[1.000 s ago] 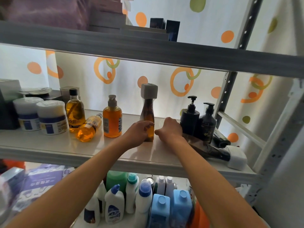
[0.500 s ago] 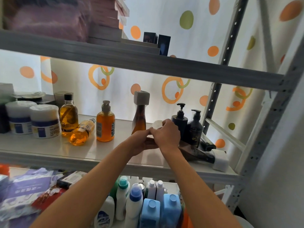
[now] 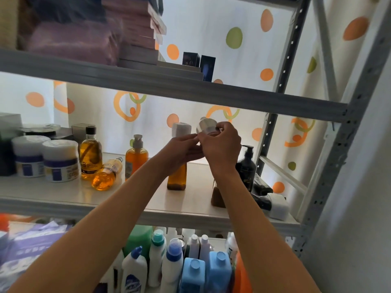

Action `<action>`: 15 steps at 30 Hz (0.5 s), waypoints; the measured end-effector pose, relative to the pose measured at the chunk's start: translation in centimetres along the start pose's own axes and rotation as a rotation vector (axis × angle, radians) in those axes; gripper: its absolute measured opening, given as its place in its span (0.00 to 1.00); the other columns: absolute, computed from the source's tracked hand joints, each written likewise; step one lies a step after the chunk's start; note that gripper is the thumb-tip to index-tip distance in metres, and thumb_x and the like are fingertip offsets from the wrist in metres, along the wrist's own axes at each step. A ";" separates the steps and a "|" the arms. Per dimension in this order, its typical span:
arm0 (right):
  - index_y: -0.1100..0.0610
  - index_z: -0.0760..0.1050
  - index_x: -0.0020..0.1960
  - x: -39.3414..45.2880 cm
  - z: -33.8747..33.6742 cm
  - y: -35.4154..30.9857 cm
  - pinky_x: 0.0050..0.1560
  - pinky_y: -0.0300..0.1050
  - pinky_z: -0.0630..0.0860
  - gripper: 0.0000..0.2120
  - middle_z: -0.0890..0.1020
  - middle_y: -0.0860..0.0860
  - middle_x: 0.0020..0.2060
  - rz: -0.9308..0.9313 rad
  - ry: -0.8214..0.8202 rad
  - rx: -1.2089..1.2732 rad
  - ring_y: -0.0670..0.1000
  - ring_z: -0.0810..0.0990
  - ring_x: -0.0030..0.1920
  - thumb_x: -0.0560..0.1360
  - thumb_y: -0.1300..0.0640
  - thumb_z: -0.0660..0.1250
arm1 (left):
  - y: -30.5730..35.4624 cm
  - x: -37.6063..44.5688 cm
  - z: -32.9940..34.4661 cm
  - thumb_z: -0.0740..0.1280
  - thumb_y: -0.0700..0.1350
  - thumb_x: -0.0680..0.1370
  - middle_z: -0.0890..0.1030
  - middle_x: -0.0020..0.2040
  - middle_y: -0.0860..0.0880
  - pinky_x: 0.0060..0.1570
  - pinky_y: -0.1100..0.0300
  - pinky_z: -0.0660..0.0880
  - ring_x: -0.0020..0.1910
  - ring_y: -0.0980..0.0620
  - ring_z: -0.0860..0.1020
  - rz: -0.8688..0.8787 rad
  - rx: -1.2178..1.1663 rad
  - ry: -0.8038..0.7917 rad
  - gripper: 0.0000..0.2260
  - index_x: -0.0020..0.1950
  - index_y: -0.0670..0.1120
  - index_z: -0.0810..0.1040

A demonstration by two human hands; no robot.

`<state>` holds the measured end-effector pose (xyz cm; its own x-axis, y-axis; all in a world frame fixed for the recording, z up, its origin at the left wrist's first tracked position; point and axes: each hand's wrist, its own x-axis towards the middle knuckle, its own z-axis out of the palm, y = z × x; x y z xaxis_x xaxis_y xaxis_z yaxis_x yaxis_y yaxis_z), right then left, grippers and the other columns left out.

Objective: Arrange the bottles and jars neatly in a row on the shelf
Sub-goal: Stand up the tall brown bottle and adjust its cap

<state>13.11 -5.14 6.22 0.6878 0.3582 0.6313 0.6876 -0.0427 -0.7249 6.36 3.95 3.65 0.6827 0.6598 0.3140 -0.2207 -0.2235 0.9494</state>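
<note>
Both hands are raised above the middle shelf (image 3: pixel 63 200) and meet on a small jar (image 3: pixel 207 128) with a pale silvery lid, tilted in the air. My right hand (image 3: pixel 221 145) wraps it from the right, and my left hand (image 3: pixel 182 150) pinches it from the left. Just behind my hands stands a tall brown bottle (image 3: pixel 177 178) with a white cap. Further left are an orange pump bottle (image 3: pixel 136 158), a small orange bottle (image 3: pixel 106 173) lying on its side, an amber bottle (image 3: pixel 91 154) with a black cap, and two white jars (image 3: pixel 60 160).
A black pump bottle (image 3: pixel 246 166) stands at the right, with a dark bottle (image 3: pixel 262 201) with a white cap lying in front of it. The upper shelf (image 3: pixel 169 89) hangs close overhead. Several cleaning bottles (image 3: pixel 175 265) fill the shelf below. A grey upright post (image 3: pixel 330 166) bounds the right side.
Both hands have risen from the shelf surface to above bottle height, lifting the small jar. The view has tilted upward.
</note>
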 end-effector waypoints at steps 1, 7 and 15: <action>0.55 0.74 0.65 0.0 -0.1 -0.5 0.62 0.51 0.78 0.24 0.82 0.51 0.60 -0.013 -0.002 0.008 0.53 0.81 0.58 0.72 0.48 0.73 | 0.4 -0.1 -0.1 0.66 0.47 0.80 0.85 0.47 0.50 0.35 0.66 0.78 0.44 0.55 0.85 0.022 0.028 0.022 0.11 0.60 0.43 0.79; 0.55 0.74 0.63 -0.1 0.4 -2.5 0.57 0.45 0.80 0.24 0.82 0.50 0.57 -0.054 -0.044 0.128 0.50 0.82 0.54 0.70 0.50 0.75 | 2.7 -0.8 -2.1 0.65 0.47 0.81 0.85 0.48 0.48 0.44 0.59 0.82 0.44 0.53 0.85 0.098 0.104 0.144 0.10 0.57 0.44 0.81; 0.54 0.75 0.61 -2.3 4.6 -3.5 0.54 0.41 0.80 0.21 0.82 0.47 0.53 -0.102 -0.103 0.239 0.45 0.80 0.49 0.70 0.50 0.74 | 2.0 -3.2 -6.3 0.61 0.45 0.82 0.84 0.53 0.45 0.54 0.52 0.80 0.51 0.47 0.84 0.086 0.005 0.215 0.12 0.61 0.44 0.79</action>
<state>8.09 -1.47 6.01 0.5822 0.4426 0.6820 0.6692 0.2155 -0.7112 -0.61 5.93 4.57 0.4969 0.7760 0.3884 -0.2676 -0.2887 0.9193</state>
